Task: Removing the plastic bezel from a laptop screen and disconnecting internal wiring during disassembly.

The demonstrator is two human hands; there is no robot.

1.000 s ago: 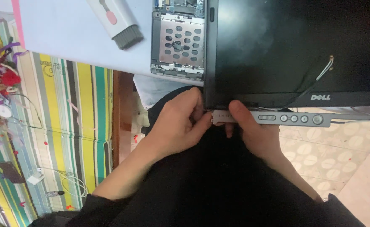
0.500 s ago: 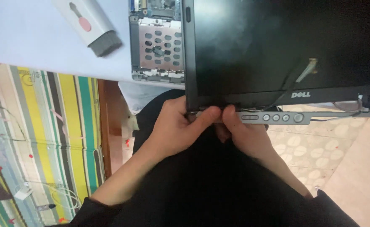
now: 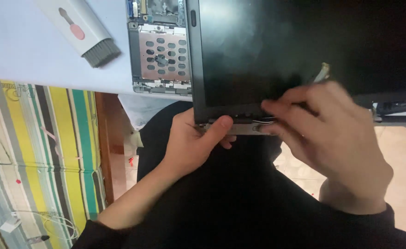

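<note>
The left hand (image 3: 191, 143) comes up from below and grips the lower left corner of a dark laptop screen panel (image 3: 277, 50), its thumb lying flat along the grey strip (image 3: 242, 129) at the panel's bottom edge and its fingers tucked out of sight behind it, so the hand is closed in a pinch on that corner. The right hand (image 3: 327, 133) sits just beside it on the same bottom edge, blurred; its fingers are stretched out close together and point left, their tips resting on the grey strip where thin wires (image 3: 265, 121) show, but whether it pinches anything there cannot be told. The screen panel lies tilted, its top part over the pale desk (image 3: 23, 55) and its bottom edge hanging past the desk's front, above the person's black-clad lap (image 3: 240, 198). A thin cable end (image 3: 323, 73) pokes up near the panel's lower right area, just above the right hand. To the left of the panel, on the desk, lies the opened laptop base (image 3: 161, 50) with a perforated metal plate exposed. Farther left lies a white cleaning brush (image 3: 80, 30) with grey bristles and a pink mark. Below the desk edge hangs a striped cloth (image 3: 50, 152) in yellow, green and white.
</note>
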